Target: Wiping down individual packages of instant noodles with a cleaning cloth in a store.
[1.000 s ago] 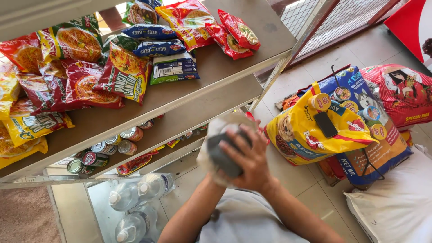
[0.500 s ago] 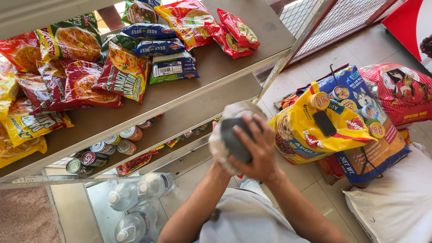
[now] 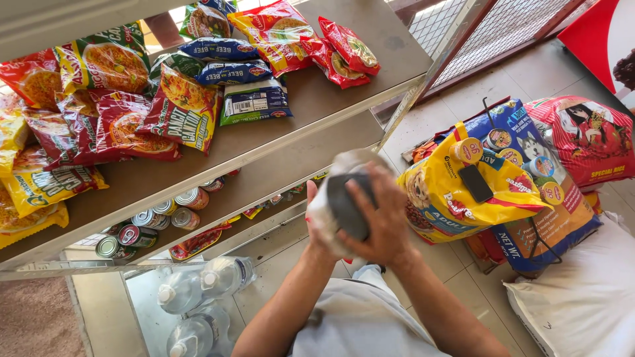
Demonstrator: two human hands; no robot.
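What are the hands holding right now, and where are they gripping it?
Both hands hold a dark grey rounded object wrapped in a pale cloth: right hand over its front, left hand underneath, mostly hidden.

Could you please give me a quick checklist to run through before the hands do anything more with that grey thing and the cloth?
1. Right hand grip on dark grey rounded object: ok.
2. Left hand under white cloth: ok.
3. Cloth fully wrapped around the object: not ok, grey side bare.
4. Bare space on grey metal shelf: ok.
5. What the object is: cannot tell.
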